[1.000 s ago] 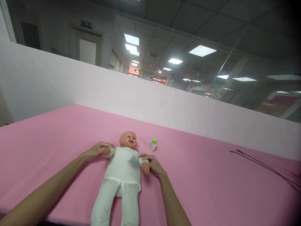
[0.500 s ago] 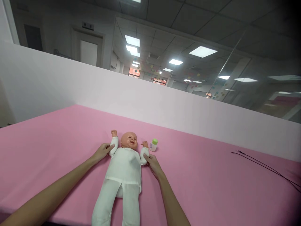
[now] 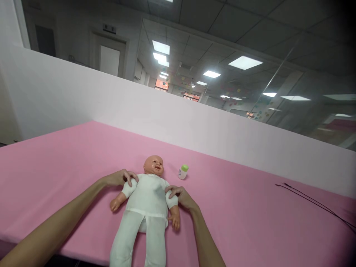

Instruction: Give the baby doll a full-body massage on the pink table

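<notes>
A baby doll point(image 3: 147, 194) in white cloth lies face up on the pink table surface point(image 3: 236, 207), its head toward the wall. Both its arms point down beside the body. My left hand point(image 3: 126, 178) is closed round the doll's upper arm on the left side of the view, just below the shoulder. On the other side my right hand point(image 3: 178, 193) grips the other upper arm, fingers over the white sleeve. The doll's bare plastic hands show below my hands.
Right of the doll's head stands a small bottle point(image 3: 183, 172) with a green cap. Thin black cables point(image 3: 314, 202) lie at the far right. A low white wall point(image 3: 194, 126) runs along the back, with glass above it.
The doll's arms have swung from raised beside the head to down along the body. My hands have shifted onto the upper arms near the shoulders. The view has moved slightly.
</notes>
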{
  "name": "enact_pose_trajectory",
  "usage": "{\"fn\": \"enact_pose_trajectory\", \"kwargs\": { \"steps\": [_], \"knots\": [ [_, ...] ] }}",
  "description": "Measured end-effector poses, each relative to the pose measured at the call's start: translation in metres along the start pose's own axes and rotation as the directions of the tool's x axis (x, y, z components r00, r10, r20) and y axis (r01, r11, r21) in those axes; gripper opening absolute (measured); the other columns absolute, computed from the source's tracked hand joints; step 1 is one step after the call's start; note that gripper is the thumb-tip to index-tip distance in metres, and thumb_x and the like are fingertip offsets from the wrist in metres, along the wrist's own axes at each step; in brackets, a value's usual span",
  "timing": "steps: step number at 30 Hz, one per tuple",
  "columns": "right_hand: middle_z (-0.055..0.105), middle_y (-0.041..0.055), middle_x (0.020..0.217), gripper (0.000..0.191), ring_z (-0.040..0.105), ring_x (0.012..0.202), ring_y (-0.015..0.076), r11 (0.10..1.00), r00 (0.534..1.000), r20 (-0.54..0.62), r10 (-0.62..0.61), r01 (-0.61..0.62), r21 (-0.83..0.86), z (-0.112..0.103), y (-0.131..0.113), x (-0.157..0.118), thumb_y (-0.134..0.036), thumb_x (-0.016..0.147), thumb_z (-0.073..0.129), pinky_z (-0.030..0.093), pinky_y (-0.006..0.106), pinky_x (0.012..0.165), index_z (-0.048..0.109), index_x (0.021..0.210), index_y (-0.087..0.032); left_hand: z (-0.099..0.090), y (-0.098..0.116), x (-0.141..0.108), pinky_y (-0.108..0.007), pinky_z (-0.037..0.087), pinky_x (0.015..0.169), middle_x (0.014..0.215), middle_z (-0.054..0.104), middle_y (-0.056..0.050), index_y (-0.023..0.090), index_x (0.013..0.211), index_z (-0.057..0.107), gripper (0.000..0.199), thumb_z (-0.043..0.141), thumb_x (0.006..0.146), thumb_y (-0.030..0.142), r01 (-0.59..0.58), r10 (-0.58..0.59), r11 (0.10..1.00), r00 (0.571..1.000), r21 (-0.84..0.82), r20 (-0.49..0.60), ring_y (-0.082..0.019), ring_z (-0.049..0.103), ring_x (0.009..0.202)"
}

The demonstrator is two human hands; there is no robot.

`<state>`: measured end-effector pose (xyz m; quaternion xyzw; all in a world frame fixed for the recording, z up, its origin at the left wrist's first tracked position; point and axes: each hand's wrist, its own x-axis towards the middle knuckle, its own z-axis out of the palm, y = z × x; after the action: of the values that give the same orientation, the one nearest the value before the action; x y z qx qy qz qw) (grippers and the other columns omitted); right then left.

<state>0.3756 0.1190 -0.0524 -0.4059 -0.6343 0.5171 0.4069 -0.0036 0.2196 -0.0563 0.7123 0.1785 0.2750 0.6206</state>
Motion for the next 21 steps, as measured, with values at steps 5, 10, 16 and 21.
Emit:
{"fn": "enact_pose_trajectory", "kwargs": {
  "steps": [5, 10, 16, 21],
  "knots": [
    [0.077, 0.0094, 0.107, 0.025, 0.069, 0.106, 0.0300, 0.999, 0.998, -0.044, 0.034, -0.034, -0.003, 0.000, 0.004, 0.001, -0.038, 0.060, 0.097, 0.050, 0.047, 0.101, 0.084, 0.075, -0.023, 0.001, 0.000, -0.001, -0.039, 0.055, 0.091, 0.115, 0.075, -0.013, 0.022, 0.078, 0.085, 0.011, 0.088, 0.070, 0.030, -0.030, 0.028, 0.992, 0.999, 0.121, 0.020, -0.031, 0.069, 0.108],
    [0.078, 0.0088, 0.097, 0.052, 0.070, 0.089, 0.0272, 0.988, 0.950, -0.305, 0.071, -0.025, 0.154, 0.003, 0.010, 0.009, -0.056, 0.061, 0.096, 0.054, 0.042, 0.087, 0.079, 0.094, -0.020, 0.015, -0.005, 0.004, -0.030, 0.049, 0.071, 0.089, 0.074, -0.008, 0.016, 0.092, 0.078, 0.033, 0.086, 0.075, 0.042, 0.009, -0.010, 1.000, 0.941, -0.005, -0.337, -0.021, 0.065, 0.078],
    [0.064, 0.0019, 0.059, 0.058, 0.052, 0.055, 0.0158, 0.990, 0.886, -0.442, 0.142, -0.128, 0.063, 0.015, 0.014, 0.020, -0.074, 0.070, 0.083, 0.040, 0.028, 0.055, 0.069, 0.069, -0.017, 0.024, -0.010, 0.023, -0.025, 0.031, 0.052, 0.063, 0.054, 0.001, 0.016, 0.077, 0.062, 0.065, 0.071, 0.076, 0.080, 0.112, -0.080, 0.993, 0.850, 0.031, -0.521, -0.011, 0.041, 0.054],
    [0.067, 0.0015, 0.063, 0.058, 0.053, 0.057, 0.0143, 0.988, 0.879, -0.455, 0.143, -0.102, 0.113, 0.016, 0.013, 0.020, -0.071, 0.069, 0.085, 0.037, 0.026, 0.055, 0.073, 0.077, -0.015, 0.026, -0.013, 0.026, -0.025, 0.028, 0.052, 0.063, 0.049, 0.003, 0.017, 0.072, 0.058, 0.067, 0.069, 0.076, 0.082, 0.110, -0.061, 0.992, 0.837, 0.057, -0.544, -0.011, 0.039, 0.054]
  ]
}}
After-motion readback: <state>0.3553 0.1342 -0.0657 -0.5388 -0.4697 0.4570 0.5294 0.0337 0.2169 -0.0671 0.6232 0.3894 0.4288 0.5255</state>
